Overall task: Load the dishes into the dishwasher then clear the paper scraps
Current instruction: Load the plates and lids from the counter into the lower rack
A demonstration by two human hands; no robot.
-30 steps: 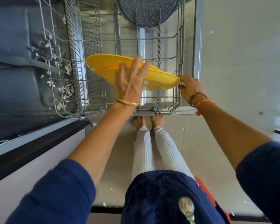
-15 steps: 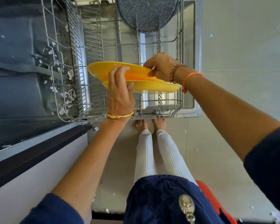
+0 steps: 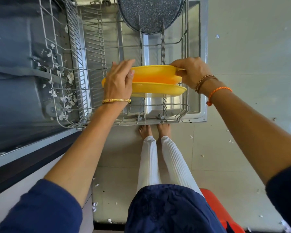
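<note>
Two yellow plates stand on edge, one behind the other, in the pulled-out wire rack (image 3: 186,105) of the dishwasher. My left hand (image 3: 119,83) holds the left rims of the plates, fingers over the farther plate (image 3: 155,74). My right hand (image 3: 192,73) pinches that plate's right rim. The nearer plate (image 3: 159,89) sits just in front of it. A speckled dark plate (image 3: 149,14) stands at the rack's far end. White paper scraps (image 3: 68,98) lie in the rack's left section and on the floor (image 3: 230,141).
The open dishwasher door (image 3: 201,113) lies under the rack. A dark counter edge (image 3: 23,167) runs along the lower left. My bare feet (image 3: 154,130) stand just before the door. An orange object (image 3: 220,211) sits at the bottom right.
My right hand left the rack's rim, reached to the farther plate and now pinches its right edge. My left hand slid along the plates' left rims. The farther plate has tipped more upright.
</note>
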